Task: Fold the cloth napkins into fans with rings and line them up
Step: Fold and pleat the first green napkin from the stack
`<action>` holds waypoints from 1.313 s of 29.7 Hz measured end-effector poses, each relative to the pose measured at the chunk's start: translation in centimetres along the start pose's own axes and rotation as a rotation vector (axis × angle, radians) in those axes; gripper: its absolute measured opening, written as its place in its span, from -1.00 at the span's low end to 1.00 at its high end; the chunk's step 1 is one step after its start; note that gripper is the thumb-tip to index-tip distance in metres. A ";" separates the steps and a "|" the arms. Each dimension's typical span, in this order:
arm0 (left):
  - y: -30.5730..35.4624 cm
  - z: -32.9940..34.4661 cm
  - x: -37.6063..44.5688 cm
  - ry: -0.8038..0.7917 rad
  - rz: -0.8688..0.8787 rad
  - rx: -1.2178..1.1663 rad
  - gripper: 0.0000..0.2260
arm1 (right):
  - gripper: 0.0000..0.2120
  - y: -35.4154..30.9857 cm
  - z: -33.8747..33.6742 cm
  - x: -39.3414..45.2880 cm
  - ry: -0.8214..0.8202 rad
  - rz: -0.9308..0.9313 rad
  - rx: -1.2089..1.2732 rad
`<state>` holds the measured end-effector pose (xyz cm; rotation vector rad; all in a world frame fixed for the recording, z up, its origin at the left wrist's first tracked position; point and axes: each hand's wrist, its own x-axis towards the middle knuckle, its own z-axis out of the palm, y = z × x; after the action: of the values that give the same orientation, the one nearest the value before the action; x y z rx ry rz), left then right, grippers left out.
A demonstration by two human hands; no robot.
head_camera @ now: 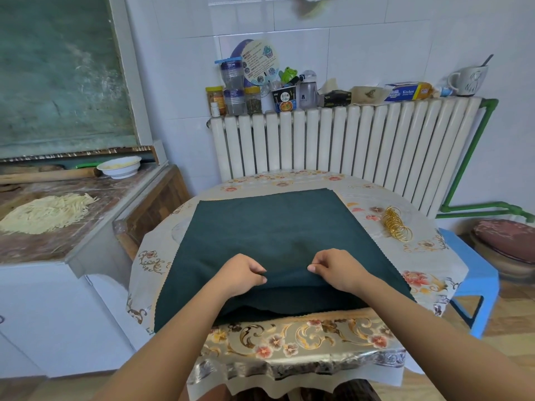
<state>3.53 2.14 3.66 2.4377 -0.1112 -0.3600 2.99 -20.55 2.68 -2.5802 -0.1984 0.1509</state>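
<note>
A dark green cloth napkin lies spread over the round table, which has a floral plastic cover. Its near edge is lifted into a fold, and more green cloth shows underneath at the table's front. My left hand pinches this fold left of centre. My right hand pinches the same fold a short way to the right. A pile of several gold rings sits on the table to the right of the napkin, apart from both hands.
A white radiator stands behind the table, with jars, boxes and a mug on top. A counter on the left holds cut noodles, a white bowl and a rolling pin. A blue stool stands to the right.
</note>
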 end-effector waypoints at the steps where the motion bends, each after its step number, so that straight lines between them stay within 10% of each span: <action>1: 0.0 -0.5 -0.1 -0.012 0.000 0.068 -0.88 | -0.80 0.0 -0.2 -0.1 0.031 0.009 -0.011; 16: 1.6 -5.8 -2.1 -0.416 -0.018 0.209 -0.62 | -0.85 -2.3 -7.9 -2.6 -0.267 -0.062 -0.340; 28: 0.1 -7.9 9.1 -0.209 -0.151 0.792 -0.71 | -0.80 0.3 -3.0 10.1 0.074 0.015 -0.456; 32: -2.1 -6.8 14.0 0.047 -0.136 0.838 -0.95 | -0.79 2.1 -1.2 15.0 0.131 0.059 -0.439; 39: -6.5 -5.0 17.4 0.410 0.049 0.898 -0.81 | -0.83 4.8 1.9 19.8 0.317 -0.020 -0.482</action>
<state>21.57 7.24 -0.73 3.3216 -0.1797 0.2958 22.73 -20.26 -2.81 -3.0284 -0.1563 -0.3558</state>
